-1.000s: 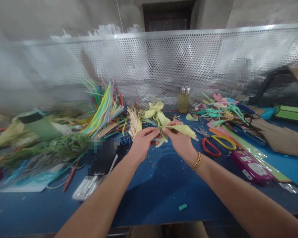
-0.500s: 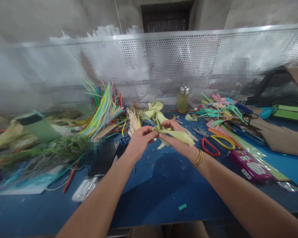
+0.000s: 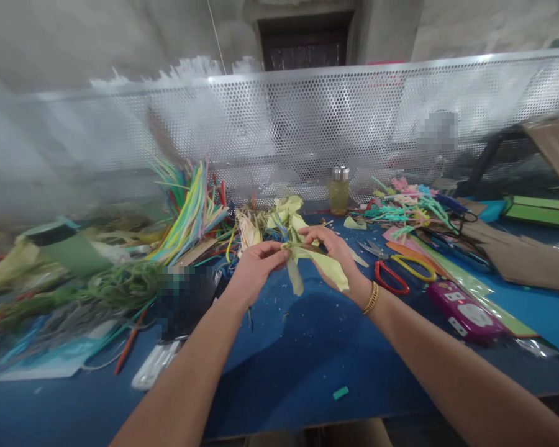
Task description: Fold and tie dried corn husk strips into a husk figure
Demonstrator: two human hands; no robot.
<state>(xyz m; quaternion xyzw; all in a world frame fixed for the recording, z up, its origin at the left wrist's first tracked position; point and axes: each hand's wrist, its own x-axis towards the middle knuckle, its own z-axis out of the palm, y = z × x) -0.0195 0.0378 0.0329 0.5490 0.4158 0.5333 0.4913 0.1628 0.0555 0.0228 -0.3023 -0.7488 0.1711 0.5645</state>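
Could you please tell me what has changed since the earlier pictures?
The pale green strip, which pointed right, now droops below the left hand and right hand. Both keep their grip on it; the red scissors lie unmoved on the blue table.

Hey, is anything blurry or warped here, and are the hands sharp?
Head view: left hand, right hand and the pale green strip they pinch are fairly sharp; the green cup at far left is blurred; the perforated screen bows from lens distortion; soft arm shadows fall on the blue table.
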